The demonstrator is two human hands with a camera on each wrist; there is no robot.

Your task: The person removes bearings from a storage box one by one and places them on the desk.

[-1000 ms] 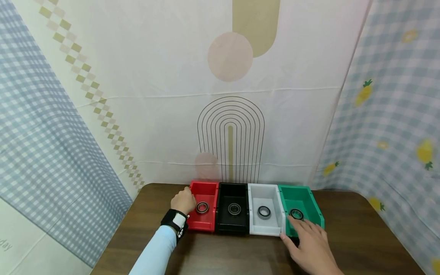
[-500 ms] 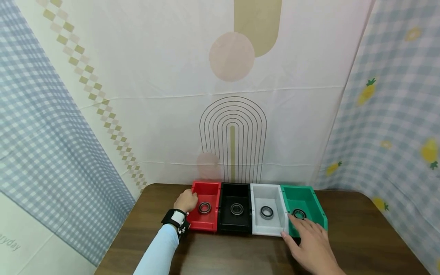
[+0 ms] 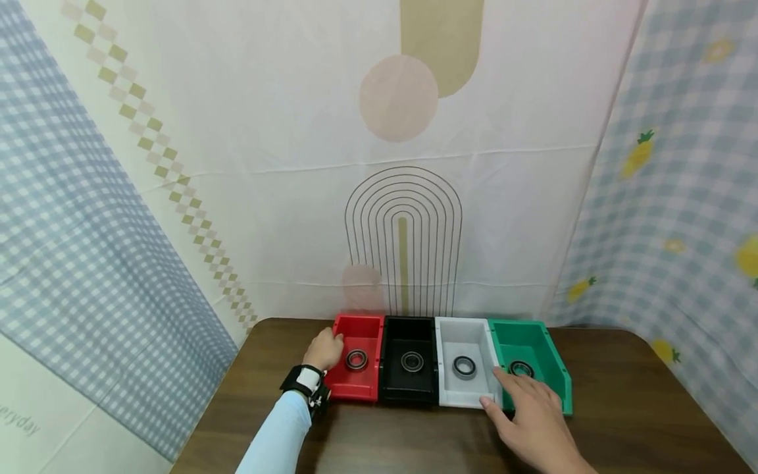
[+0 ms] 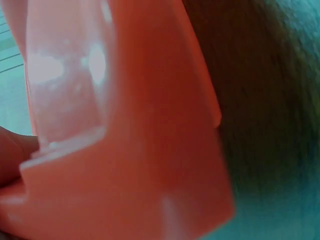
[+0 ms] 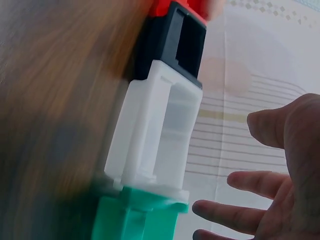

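Four bearings [image 3: 356, 368] lie one apiece in the red bin [image 3: 355, 390], black bin [image 3: 411, 392], white bin [image 3: 462, 397] and green bin [image 3: 524, 339], side by side on the counter [image 3: 403, 441]. The row looks complete; what remains cannot be told. The left hand [image 3: 324, 349] grips the red bin's outer wall; the right hand [image 3: 535, 421], fingers spread, holds nothing near the green bin, contact unclear.

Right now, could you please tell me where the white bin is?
In the head view, the white bin sits low, right of centre, between the black bin on its left and the green bin on its right.
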